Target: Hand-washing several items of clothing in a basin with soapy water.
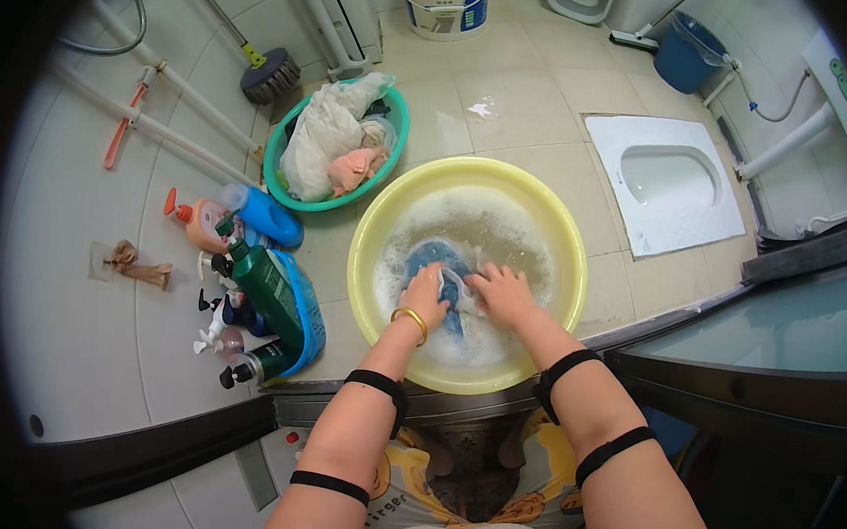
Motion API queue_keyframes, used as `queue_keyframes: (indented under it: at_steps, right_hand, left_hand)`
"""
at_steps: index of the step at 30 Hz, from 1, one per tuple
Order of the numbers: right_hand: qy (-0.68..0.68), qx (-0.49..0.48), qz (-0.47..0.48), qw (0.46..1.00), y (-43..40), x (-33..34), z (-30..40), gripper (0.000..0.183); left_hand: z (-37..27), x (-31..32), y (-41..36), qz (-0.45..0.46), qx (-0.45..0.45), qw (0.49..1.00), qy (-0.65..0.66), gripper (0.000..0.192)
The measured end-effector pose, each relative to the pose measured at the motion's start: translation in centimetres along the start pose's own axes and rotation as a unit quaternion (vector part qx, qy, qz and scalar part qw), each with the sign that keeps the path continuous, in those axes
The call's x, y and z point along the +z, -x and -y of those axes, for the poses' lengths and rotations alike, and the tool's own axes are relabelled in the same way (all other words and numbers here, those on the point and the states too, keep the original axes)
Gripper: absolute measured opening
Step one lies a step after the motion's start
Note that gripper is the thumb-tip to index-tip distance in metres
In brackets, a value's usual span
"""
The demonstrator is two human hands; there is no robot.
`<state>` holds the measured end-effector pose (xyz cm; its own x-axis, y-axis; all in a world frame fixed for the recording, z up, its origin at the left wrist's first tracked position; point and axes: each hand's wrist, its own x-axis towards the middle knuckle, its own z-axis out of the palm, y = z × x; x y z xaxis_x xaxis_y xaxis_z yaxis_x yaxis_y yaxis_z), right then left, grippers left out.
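Note:
A large yellow plastic basin (475, 168) on the floor before me holds cloudy, foamy water. In it lies a wet blue cloth item with white edging (435, 254), partly under the suds. My left hand (424, 297), with a gold bangle at the wrist, grips the item near its white edge. At the right end of the white part is my right hand (504, 295), fingers bent over whitish wet fabric; whether it grips the fabric is not plain. The fingertips of both hands are partly hidden by foam and cloth.
A green basin of laundry (401, 145) stands beyond, at left. Left of the yellow basin are a blue basket (311, 323) with pump bottles and a blue bottle (271, 217). A squat toilet (612, 224) lies at right. A dark door track (459, 410) runs along the near side.

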<state>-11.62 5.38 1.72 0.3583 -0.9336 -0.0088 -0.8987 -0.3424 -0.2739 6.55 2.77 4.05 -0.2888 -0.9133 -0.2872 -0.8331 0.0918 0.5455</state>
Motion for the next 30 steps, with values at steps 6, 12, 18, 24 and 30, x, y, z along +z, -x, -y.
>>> queue_keyframes:
  at_steps: [6, 12, 18, 24, 30]
  right_hand:
    - [-0.141, 0.212, 0.053, 0.966, -0.5, -2.2, -5.6, 0.025]
    - [-0.545, 0.081, 0.092, 0.829, -2.2, -14.5, -0.9, 0.018]
    - [-0.554, -0.031, 0.026, 0.832, -1.7, -18.8, 5.4, 0.054]
    - [-0.454, -0.015, 0.059, 0.889, -2.7, -12.7, 3.9, 0.060]
    - [-0.159, 0.108, 0.125, 0.973, 0.2, -1.5, -0.2, 0.043]
  left_hand:
    - [0.8, -2.9, -0.2, 0.070, -0.050, 0.986, -0.140, 0.030]
    - [-0.8, -9.2, 0.0, -0.198, 0.164, 0.965, 0.046, 0.013]
    - [-7.4, -12.0, 2.1, -0.188, 0.337, 0.876, 0.291, 0.008]
    - [-6.5, -10.3, 3.0, -0.112, 0.129, 0.910, 0.377, 0.030]
    - [-0.2, -10.3, 3.4, -0.106, 0.158, 0.942, 0.275, 0.027]
